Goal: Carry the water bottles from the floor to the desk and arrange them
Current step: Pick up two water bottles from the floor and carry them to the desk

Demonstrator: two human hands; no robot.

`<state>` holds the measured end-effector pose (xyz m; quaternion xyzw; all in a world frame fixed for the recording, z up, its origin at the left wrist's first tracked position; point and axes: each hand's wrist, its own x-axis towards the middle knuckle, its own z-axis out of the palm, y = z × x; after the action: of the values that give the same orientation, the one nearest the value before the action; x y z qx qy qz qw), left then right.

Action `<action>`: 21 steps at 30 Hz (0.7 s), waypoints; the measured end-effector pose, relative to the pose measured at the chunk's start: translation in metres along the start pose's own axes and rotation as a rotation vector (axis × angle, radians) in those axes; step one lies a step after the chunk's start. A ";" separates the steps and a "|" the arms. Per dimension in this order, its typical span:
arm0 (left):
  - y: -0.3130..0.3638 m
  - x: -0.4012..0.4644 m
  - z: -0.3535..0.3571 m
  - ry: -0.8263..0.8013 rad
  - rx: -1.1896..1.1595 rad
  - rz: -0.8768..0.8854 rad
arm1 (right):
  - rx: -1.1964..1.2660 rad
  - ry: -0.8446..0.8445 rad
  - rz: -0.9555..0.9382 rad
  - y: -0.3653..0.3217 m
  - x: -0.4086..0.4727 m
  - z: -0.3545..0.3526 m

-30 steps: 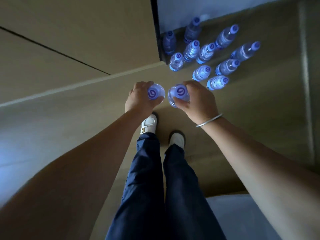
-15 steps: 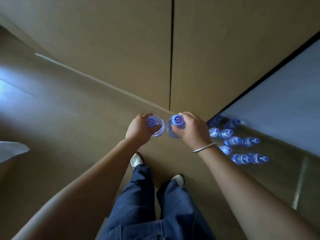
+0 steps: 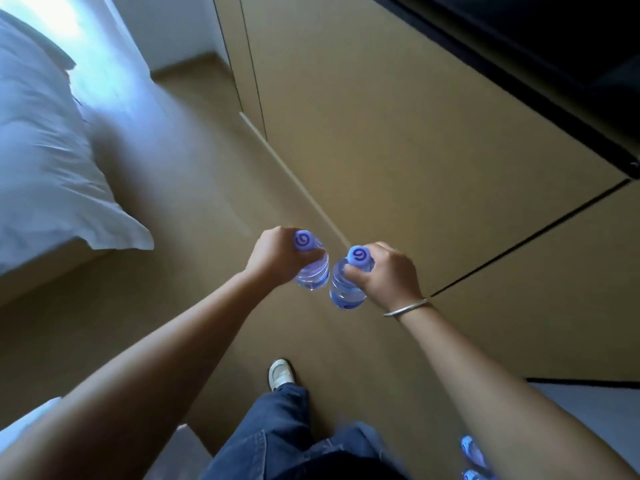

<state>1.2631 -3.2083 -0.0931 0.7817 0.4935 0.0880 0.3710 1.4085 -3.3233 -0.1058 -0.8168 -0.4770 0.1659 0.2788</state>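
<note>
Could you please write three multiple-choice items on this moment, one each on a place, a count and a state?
1. Where does the white pillow lie?
A. on the bed at upper left
B. on the floor by the shoe
C. under the right arm

2. How many bottles is the person carrying?
A. one
B. two
C. four

3. How is the bottle in the right hand held?
A. lying flat on an open palm
B. gripped near its capped top, body hanging down
C. pinched by its base, cap down

Answers:
1. A, the pillow rests on the bed at the upper left of the view.
2. B, the left hand grips the left bottle and the right hand grips the right bottle.
3. B, the fingers curl below the purple cap, which faces up.
</note>
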 end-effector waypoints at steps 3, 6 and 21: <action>-0.028 0.012 -0.043 0.119 -0.010 -0.030 | 0.013 -0.037 -0.042 -0.042 0.033 0.020; -0.050 0.020 -0.079 0.188 -0.027 -0.050 | 0.020 -0.057 -0.090 -0.081 0.063 0.038; -0.129 0.126 -0.203 0.461 -0.001 -0.234 | -0.043 -0.199 -0.393 -0.217 0.228 0.116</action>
<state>1.1324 -2.9716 -0.0638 0.6785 0.6520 0.2204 0.2568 1.3091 -3.0051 -0.0649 -0.6933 -0.6558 0.1779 0.2400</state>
